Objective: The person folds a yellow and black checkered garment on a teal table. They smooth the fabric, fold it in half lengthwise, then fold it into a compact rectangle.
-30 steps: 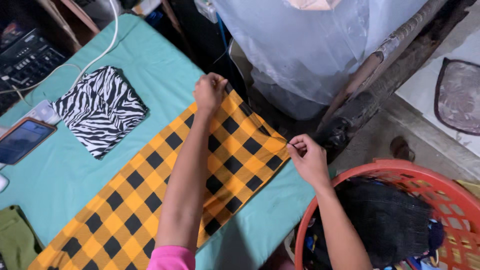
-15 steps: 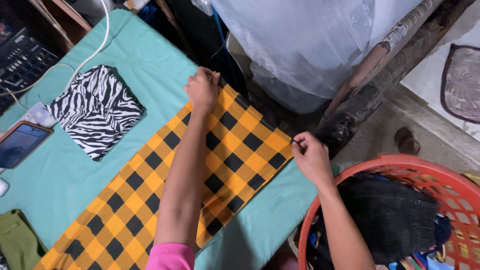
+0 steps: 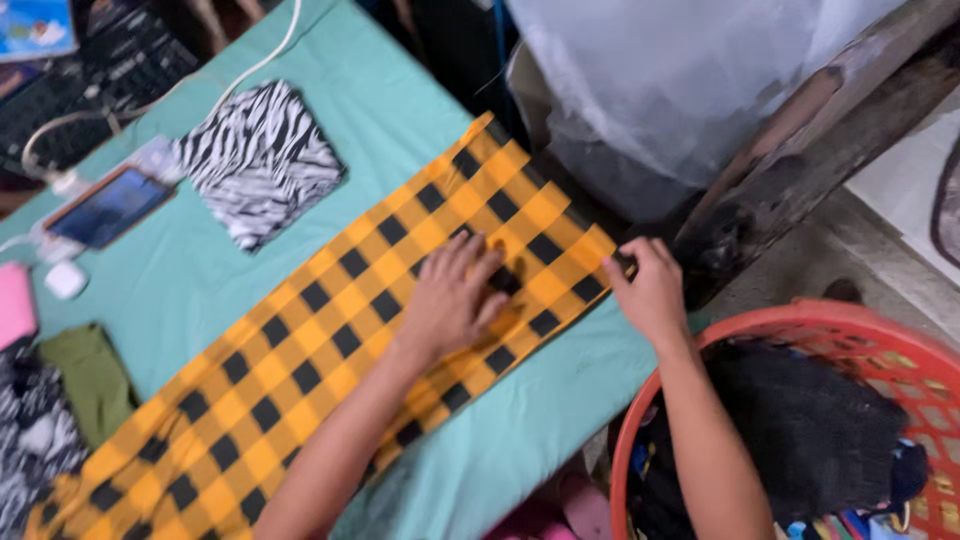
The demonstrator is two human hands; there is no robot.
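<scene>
Now my left hand [image 3: 455, 300] presses flat, fingers spread, on the checked cloth [image 3: 330, 330]; right hand [image 3: 650, 290] pinches its three-o'clock corner. Best kept taut.

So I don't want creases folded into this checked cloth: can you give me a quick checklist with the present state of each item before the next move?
1. Left hand flat on the checked cloth: ok.
2. Right hand at the cloth's end corner: ok; whether it pinches the edge, cannot tell.
3. Cloth lying smooth on the green table cover: mostly ok; the part under the left hand cannot be seen.
4. Zebra-print cloth apart from the checked one: ok.
5. Phone and its cable off the checked cloth: ok.
6. Red basket not under the cloth's end: ok.
</scene>
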